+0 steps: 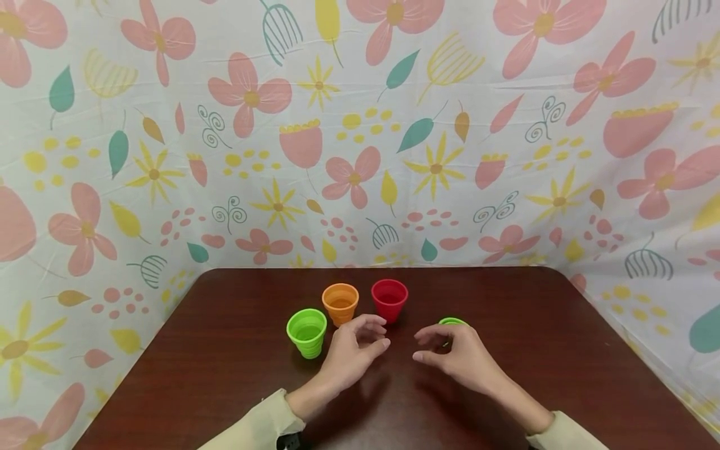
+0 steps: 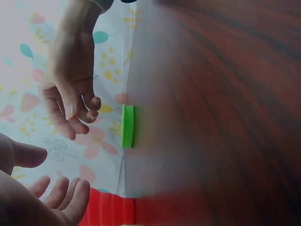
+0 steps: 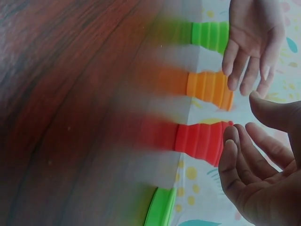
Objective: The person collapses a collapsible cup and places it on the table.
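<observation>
My left hand [image 1: 350, 353] is held over the table with loosely bent fingers and nothing in it. Beside it stand an upright green collapsible cup [image 1: 307, 334] and, just behind, an orange collapsible cup [image 1: 340, 303]. A red collapsible cup [image 1: 389, 300] is upright beyond the gap between the two hands. My right hand [image 1: 464, 359] hovers opposite the left, its fingers relaxed and empty. Behind its fingers, partly hidden in the head view, lies a second green piece [image 1: 452, 321]; the left wrist view shows it low and flat, like a collapsed cup [image 2: 128, 126].
The dark brown wooden table [image 1: 225, 400] has rounded far corners. A white cloth [image 1: 360, 237] printed with flowers and leaves hangs behind it and along both sides. Light sleeves [image 1: 270, 419] cover the forearms.
</observation>
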The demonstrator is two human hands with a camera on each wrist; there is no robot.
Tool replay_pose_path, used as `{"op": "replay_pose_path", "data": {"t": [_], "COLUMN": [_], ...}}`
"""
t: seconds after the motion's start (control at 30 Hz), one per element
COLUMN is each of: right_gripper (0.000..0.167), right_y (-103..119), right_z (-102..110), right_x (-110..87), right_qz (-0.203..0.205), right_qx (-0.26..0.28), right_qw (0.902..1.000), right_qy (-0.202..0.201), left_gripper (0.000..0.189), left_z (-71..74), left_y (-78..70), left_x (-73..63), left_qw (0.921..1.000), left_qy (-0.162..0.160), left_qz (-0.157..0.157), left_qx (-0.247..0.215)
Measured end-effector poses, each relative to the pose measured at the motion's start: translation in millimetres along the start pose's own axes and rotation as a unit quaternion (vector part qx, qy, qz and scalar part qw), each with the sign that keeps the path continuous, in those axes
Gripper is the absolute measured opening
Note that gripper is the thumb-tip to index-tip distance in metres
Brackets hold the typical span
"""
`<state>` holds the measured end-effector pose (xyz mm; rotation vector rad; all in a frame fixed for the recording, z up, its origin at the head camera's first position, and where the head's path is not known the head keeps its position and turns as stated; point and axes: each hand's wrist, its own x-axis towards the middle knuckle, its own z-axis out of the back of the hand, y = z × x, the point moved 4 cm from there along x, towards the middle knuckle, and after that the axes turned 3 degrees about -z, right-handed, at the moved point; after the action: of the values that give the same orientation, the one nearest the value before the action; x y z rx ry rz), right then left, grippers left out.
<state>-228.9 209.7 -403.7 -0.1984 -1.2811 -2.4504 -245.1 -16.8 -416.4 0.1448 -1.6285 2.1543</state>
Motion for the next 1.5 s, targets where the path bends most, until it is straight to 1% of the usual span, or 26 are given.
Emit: {"op": "replay_pose_path", "data": {"t": [0.17, 0.3, 0.47, 0.6, 0.73, 0.83, 1.0, 1.17, 1.23, 1.33, 1.4, 1.5], "right_gripper": [0.028, 0.032, 0.035, 0.035, 0.036, 0.038, 0.041, 0.044, 0.045, 0.046, 0.049, 0.052], "right_y": [4.6, 9.4, 16.6, 22.7, 27.5, 29.9, 32.0, 35.4, 37.5, 40.6, 42.3, 44.3], "right_z": [-9.1, -17.5, -27.6, -35.6, -44.0, -49.9, -60.2, -71.1, -75.8, -83.5, -88.5, -95.7], "right_x": [2.7, 6.1, 12.7, 19.6, 25.6, 30.1, 37.6, 44.6, 47.1, 51.2, 54.5, 60.4], "right_qz": [0.007, 0.003, 0.010, 0.014, 0.009, 0.009, 0.012, 0.015, 0.018, 0.022, 0.023, 0.025], "right_qx": [0.015, 0.020, 0.007, -0.003, 0.000, 0.012, 0.035, 0.047, 0.050, 0.055, 0.061, 0.075], "right_qw": [0.9997, 0.9994, 0.9995, 0.9993, 0.9990, 0.9987, 0.9976, 0.9960, 0.9955, 0.9948, 0.9942, 0.9933], "right_qy": [0.017, 0.028, 0.031, 0.035, 0.043, 0.049, 0.059, 0.074, 0.079, 0.083, 0.085, 0.085], "left_gripper": [0.026, 0.026, 0.029, 0.031, 0.033, 0.035, 0.041, 0.049, 0.053, 0.057, 0.060, 0.062], "left_z": [9.6, 23.4, 45.9, 66.2, 85.6, 98.5, 119.9, 139.0, 145.1, 153.4, 158.2, 164.5], "left_y": [-6.7, -15.2, -25.5, -29.3, -28.8, -26.9, -19.0, -2.0, 6.0, 19.9, 27.9, 38.2], "left_x": [-5.9, -12.1, -18.3, -21.1, -23.6, -24.4, -25.1, -23.3, -21.3, -19.7, -19.7, -20.1], "left_qw": [0.9996, 0.9992, 0.9980, 0.9958, 0.9948, 0.9947, 0.9934, 0.9922, 0.9928, 0.9950, 0.9965, 0.9979], "left_qy": [0.011, 0.011, -0.004, -0.024, -0.036, -0.035, -0.027, -0.016, -0.009, 0.006, 0.013, 0.015], "left_qz": [-0.027, -0.036, -0.050, -0.066, -0.057, -0.047, -0.057, -0.075, -0.080, -0.078, -0.069, -0.055], "left_qx": [0.005, 0.012, 0.037, 0.058, 0.077, 0.085, 0.096, 0.098, 0.088, 0.063, 0.045, 0.030]}}
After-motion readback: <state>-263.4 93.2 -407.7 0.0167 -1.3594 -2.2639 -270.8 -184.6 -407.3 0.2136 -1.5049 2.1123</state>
